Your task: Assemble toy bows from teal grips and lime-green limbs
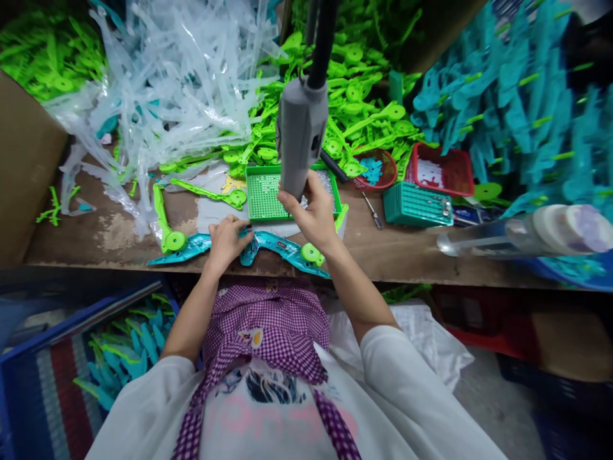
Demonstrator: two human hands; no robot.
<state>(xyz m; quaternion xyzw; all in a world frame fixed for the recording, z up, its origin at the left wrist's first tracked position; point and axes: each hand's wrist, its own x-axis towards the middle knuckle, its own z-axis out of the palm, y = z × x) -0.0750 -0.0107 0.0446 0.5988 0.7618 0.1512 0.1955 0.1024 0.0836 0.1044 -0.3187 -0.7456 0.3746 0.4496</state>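
Observation:
A teal bow-shaped plastic piece (282,246) lies along the table's front edge, with a lime-green arm with a round end (173,241) at its left and another round green part (312,253) at its right. My left hand (227,239) rests on the piece near its middle, fingers closed on it; the fingertips are partly hidden. My right hand (313,214) is closed around the lower end of a grey electric screwdriver (302,124) hanging from above. Its tip is hidden by the hand. Just behind is a green perforated tray (265,195) with small metal bits at its right side.
Clear plastic pieces (186,83) and lime-green arms (364,89) are heaped behind. Right stand a red basket (462,169), a teal basket (416,204), a small screwdriver (372,211) and a clear bottle (507,233). Teal pieces (517,96) are piled far right; a blue crate (29,364) stands lower left.

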